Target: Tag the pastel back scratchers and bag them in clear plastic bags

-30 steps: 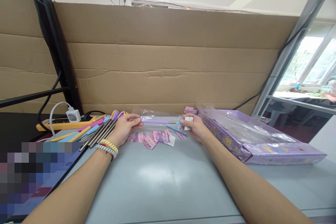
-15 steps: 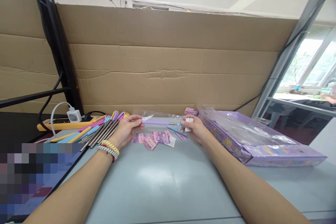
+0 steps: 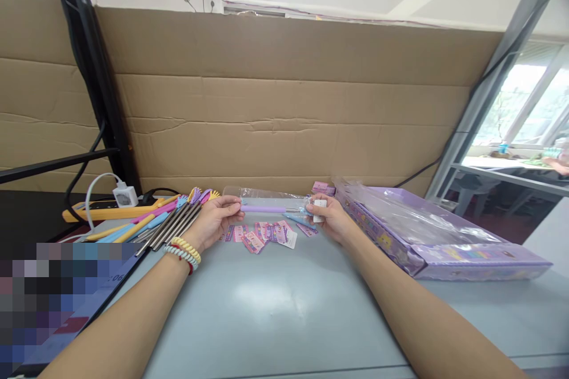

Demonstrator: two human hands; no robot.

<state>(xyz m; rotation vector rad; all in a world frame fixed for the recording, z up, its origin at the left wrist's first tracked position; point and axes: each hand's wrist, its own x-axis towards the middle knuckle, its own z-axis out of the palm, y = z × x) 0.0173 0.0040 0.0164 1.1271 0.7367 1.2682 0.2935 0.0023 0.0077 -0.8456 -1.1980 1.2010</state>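
Note:
A back scratcher (image 3: 265, 209) with a purple handle and a short metal rod lies level between my hands, a clear plastic bag (image 3: 275, 194) around or behind it. My left hand (image 3: 221, 217) pinches the handle end and wears braided bands at the wrist. At the rod end my right hand (image 3: 328, 216) is closed, with a white tag (image 3: 319, 211) showing at its fingers; the scratcher's head is mostly hidden there. Beneath, several pink and purple printed cards (image 3: 267, 234) are spread on the grey table (image 3: 275, 320). A blue stick-like item (image 3: 296, 219) lies behind the cards.
Several back scratchers (image 3: 173, 222) with metal rods are piled at left, near a yellow power strip (image 3: 95, 211) with a white charger (image 3: 125, 195). A purple box (image 3: 480, 265) with clear plastic stands right. A small pink stack (image 3: 323, 188) sits behind; cardboard (image 3: 284, 100) walls the back.
Both hands keep their grip on the back scratcher and barely move. The clear bag shifts slightly, its left end now a little further left and lying flatter.

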